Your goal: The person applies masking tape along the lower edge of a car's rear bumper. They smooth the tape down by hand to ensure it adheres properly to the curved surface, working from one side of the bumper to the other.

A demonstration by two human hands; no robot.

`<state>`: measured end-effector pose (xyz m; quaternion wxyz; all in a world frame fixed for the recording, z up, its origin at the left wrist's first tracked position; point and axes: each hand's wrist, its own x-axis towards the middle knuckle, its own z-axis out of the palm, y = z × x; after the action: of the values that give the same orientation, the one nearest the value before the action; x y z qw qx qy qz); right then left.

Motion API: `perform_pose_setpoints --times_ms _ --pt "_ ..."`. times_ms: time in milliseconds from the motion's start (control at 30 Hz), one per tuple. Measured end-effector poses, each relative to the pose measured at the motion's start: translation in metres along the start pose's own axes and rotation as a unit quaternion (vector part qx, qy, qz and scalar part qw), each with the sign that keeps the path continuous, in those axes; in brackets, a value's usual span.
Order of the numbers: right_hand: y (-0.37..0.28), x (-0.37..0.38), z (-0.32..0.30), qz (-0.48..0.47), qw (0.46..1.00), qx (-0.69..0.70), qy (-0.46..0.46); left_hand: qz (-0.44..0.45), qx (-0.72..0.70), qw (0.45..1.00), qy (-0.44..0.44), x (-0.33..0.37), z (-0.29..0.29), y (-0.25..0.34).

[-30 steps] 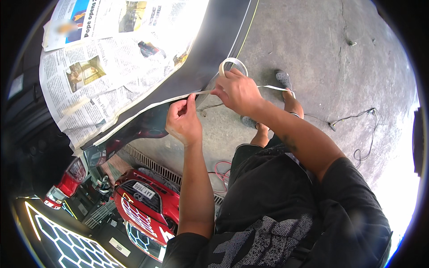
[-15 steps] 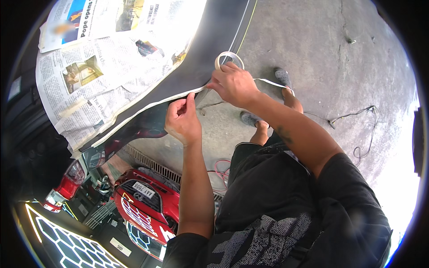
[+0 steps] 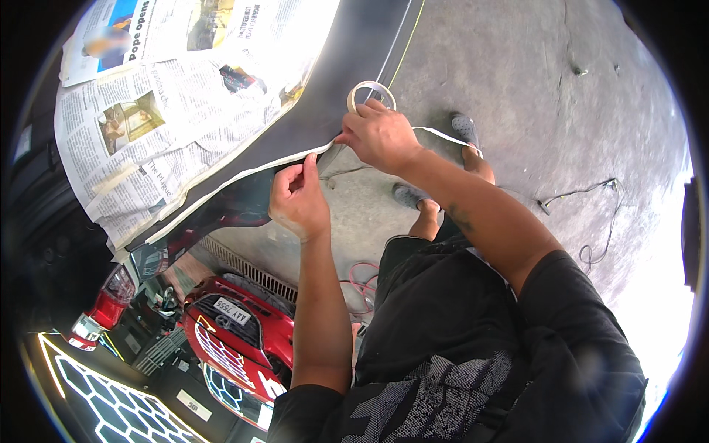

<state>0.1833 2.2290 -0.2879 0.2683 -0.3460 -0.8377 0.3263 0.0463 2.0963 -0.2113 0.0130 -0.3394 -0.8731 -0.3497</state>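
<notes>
Along the lower edge of a dark, glossy vehicle panel (image 3: 299,122) runs a pale strip of masking tape (image 3: 284,159). My left hand (image 3: 299,203) is closed beneath that edge, its thumb and curled fingers pinching at the strip. Just to the right, my right hand (image 3: 380,138) holds the roll of masking tape (image 3: 351,97), with its fingers bent and their tips at the end of the strip by the panel's corner. The roll sticks up beyond the knuckles. A loose white length of tape (image 3: 437,133) trails from behind the right hand toward my foot.
Newspaper sheets (image 3: 177,111) cover the panel's upper left. Below stands a red car front (image 3: 255,321), beside a floor grate (image 3: 247,266). A red hose (image 3: 360,275) and a dark cable (image 3: 609,214) lie on the concrete floor (image 3: 532,88). My feet wear grey clogs (image 3: 464,127).
The whole view has shifted slightly, so the panel and both hands sit a little further left. Hands and tape keep nearly the same places along the edge.
</notes>
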Motion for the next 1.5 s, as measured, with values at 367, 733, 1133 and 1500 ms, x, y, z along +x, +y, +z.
perform_pose_setpoints --times_ms 367,733,1133,1500 --pt "0.027 0.0 -0.029 0.042 0.993 0.011 -0.11 0.29 0.268 0.919 0.002 0.012 -0.031 0.035" --pt "0.038 -0.019 -0.05 0.072 0.972 -0.015 -0.223 0.363 0.308 0.871 -0.123 0.032 -0.035 0.02" --pt "-0.009 -0.004 -0.031 -0.008 0.989 0.141 -0.034 0.341 0.301 0.865 -0.211 0.056 -0.039 0.042" --pt "-0.005 -0.004 -0.012 0.019 0.993 0.112 -0.012 0.422 0.3 0.837 -0.179 0.058 -0.033 0.023"
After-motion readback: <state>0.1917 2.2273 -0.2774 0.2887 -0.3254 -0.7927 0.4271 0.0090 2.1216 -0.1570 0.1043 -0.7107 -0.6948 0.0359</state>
